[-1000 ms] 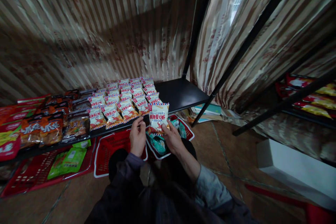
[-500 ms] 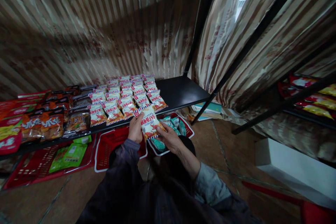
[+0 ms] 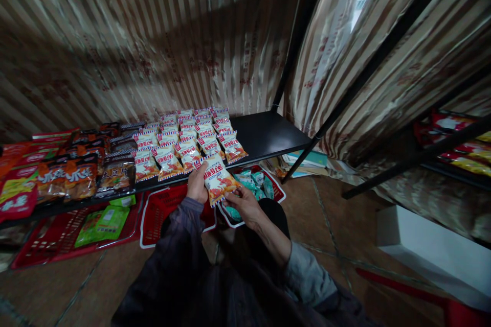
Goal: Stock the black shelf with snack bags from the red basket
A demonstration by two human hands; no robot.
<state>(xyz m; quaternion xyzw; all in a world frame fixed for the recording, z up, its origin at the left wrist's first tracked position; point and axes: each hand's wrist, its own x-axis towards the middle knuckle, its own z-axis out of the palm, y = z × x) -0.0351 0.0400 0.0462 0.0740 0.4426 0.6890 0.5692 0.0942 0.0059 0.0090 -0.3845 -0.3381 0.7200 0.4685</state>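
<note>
Between my two hands is a white and orange snack bag (image 3: 219, 182) with red lettering and a striped edge. My left hand (image 3: 197, 185) grips its left side, fingers partly hidden behind it. At the lower right corner, my right hand (image 3: 245, 205) pinches the bag. Just beyond, rows of matching snack bags (image 3: 188, 153) stand on a black shelf (image 3: 264, 135). Beneath my hands are a red basket (image 3: 159, 212) and another basket holding teal packets (image 3: 258, 180).
Orange and black snack bags (image 3: 80, 176) and red packages (image 3: 19, 189) fill the shelf's left part. Green bags (image 3: 103, 225) lie in a left basket. Black posts (image 3: 326, 125) slant on the right, near a white box (image 3: 433, 245). A striped curtain (image 3: 172, 36) hangs behind.
The held bag has tilted slightly, and my right hand has shifted down to its lower corner. The whole view has moved a little, so the shelf appears slightly farther right.
</note>
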